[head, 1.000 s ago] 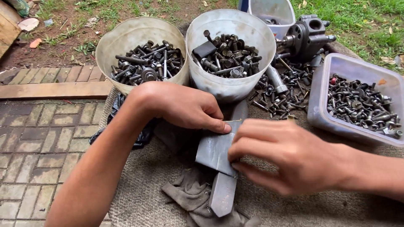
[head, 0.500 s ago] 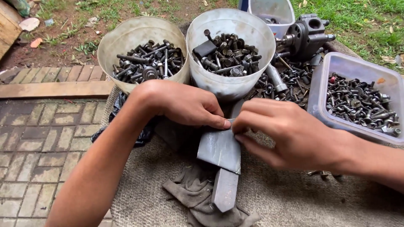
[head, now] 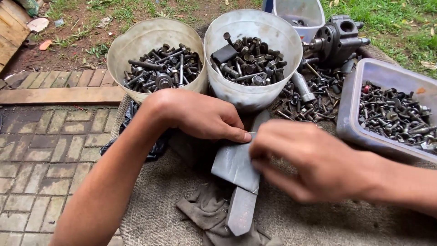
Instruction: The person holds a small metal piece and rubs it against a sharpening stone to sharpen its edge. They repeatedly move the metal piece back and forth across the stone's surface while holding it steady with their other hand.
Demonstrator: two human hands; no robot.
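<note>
Fingertips of the left hand (head: 200,114) are pressing down on the upper edge of a grey sheet (head: 234,164) that is wrapping round a flat metal blade (head: 241,212); the hand is lying closed and flat on it, pinning rather than pinching. Keeping that pressure steady looks like the point to mind, since the sheet would likely slip off the blade if the thumb lifted. Just under the pinned spot, the blade is running down onto a crumpled dark rag (head: 205,209) over coarse burlap (head: 150,205). To the right of the grip, the right hand (head: 314,164) is curling over the sheet's far edge; it is blurred, so I cannot tell whether its fingers are nipping the sheet or only brushing it. Pulling taut away from the pinning hand would seem wise. Beyond both hands two pale buckets (head: 150,36) are holding bolts, and a grey tub (head: 364,77) is sitting right.
</note>
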